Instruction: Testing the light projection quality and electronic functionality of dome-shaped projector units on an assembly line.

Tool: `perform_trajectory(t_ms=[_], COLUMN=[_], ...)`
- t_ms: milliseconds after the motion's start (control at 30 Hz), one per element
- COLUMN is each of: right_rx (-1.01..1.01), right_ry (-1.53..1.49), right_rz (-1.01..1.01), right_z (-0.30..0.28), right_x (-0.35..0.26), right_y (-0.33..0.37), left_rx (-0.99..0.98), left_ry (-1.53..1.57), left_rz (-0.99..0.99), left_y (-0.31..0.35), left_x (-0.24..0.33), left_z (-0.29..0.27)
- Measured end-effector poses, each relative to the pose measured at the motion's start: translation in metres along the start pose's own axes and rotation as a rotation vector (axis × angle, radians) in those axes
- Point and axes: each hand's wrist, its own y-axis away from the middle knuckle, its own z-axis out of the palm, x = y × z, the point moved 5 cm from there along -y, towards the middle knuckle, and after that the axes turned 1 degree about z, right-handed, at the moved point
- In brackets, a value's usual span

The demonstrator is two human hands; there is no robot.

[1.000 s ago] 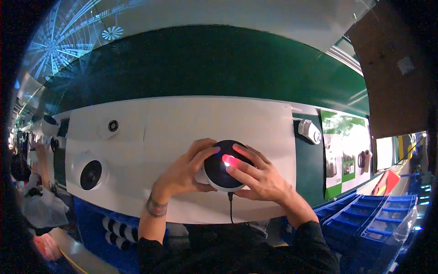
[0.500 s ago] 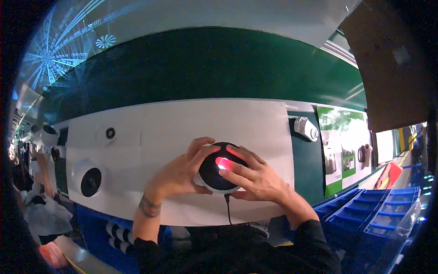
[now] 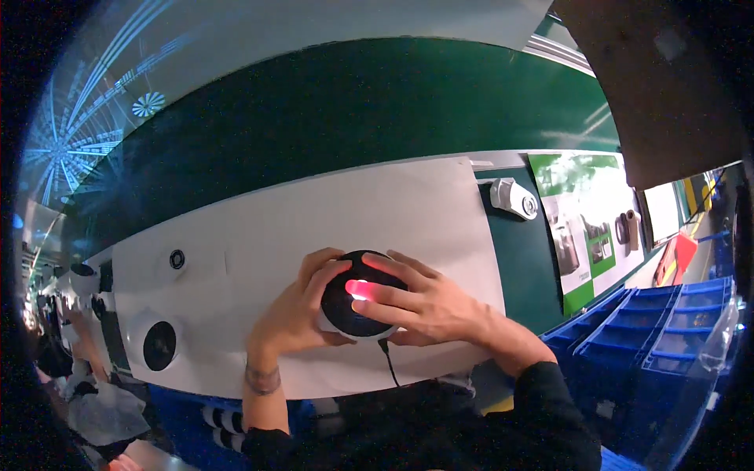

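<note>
A round black device (image 3: 349, 302) with a white rim sits on the white sheet (image 3: 236, 259) near its front edge. A thin black cable (image 3: 389, 361) runs from it toward me. My left hand (image 3: 294, 310) cups its left side. My right hand (image 3: 416, 302) lies over its top and right side, and one fingertip glows red from a light on the device.
A white round unit with a black lens (image 3: 157, 344) and a small black ring part (image 3: 177, 258) lie at the left of the sheet. A white camera-like part (image 3: 512, 196) sits on the green belt (image 3: 314, 118). Blue bins (image 3: 660, 330) stand at the right.
Both hands stay on the black device. The view has shifted slightly, and my right fingers have spread a little further across the top.
</note>
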Motion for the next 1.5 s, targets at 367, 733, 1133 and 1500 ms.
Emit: perform_trajectory(t_ms=[367,733,1133,1500], right_rx=[-0.01,0.009,0.048,0.02], right_ry=[-0.034,-0.039,-0.023,-0.012], right_rz=[0.004,0.012,-0.036,-0.024], right_z=[0.002,0.004,0.003,0.002], right_x=[0.002,0.003,0.004,0.003], right_y=[0.003,0.005,0.006,0.005], left_rx=[0.082,0.018,-0.232,-0.102], left_ry=[0.014,0.056,-0.047,0.021], left_rz=[-0.019,-0.025,0.006,-0.011], left_y=[0.008,0.0,-0.023,-0.012], left_x=[-0.002,-0.001,0.007,-0.003], left_z=[0.011,0.003,-0.011,-0.008])
